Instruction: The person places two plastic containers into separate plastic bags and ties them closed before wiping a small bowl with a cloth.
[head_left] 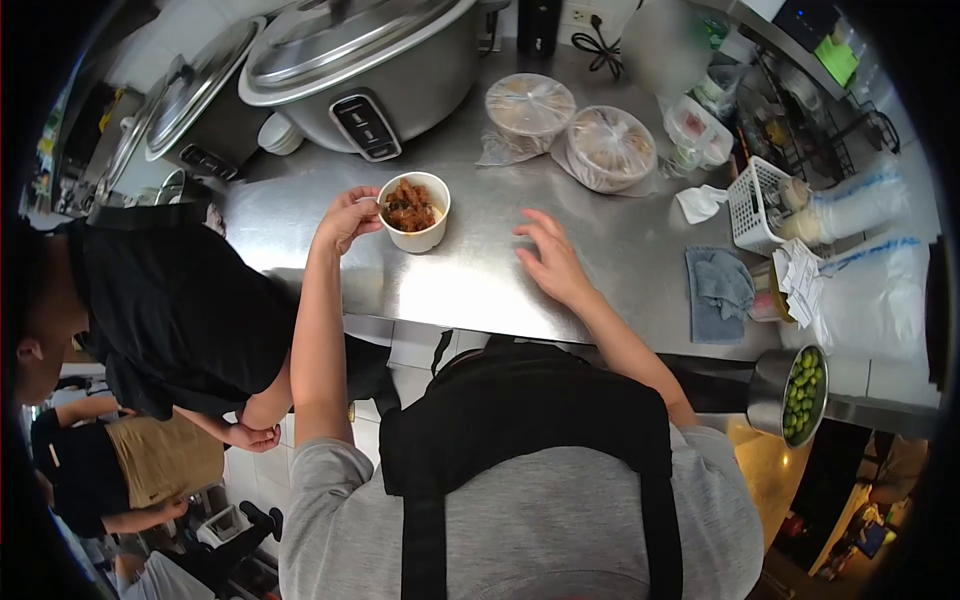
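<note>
My left hand [352,219] is closed on the left side of a white paper bowl [418,241], its fingers at the rim. The bowl stands upright on the steel counter and holds brown, saucy food [409,206] with something pale beside it. My right hand [553,260] hovers over the counter to the right of the bowl, fingers apart and nothing in them. Beyond it, towards the back, are two round bowls under clear plastic, the left one [530,104] and the right one [611,148].
Large rice cookers [365,75] line the back left. On the right lie a folded blue-grey cloth [704,325], a white basket [750,205] and plastic bags. A metal pot [765,392] of green limes stands at the right edge. A person in black [190,300] is close on my left.
</note>
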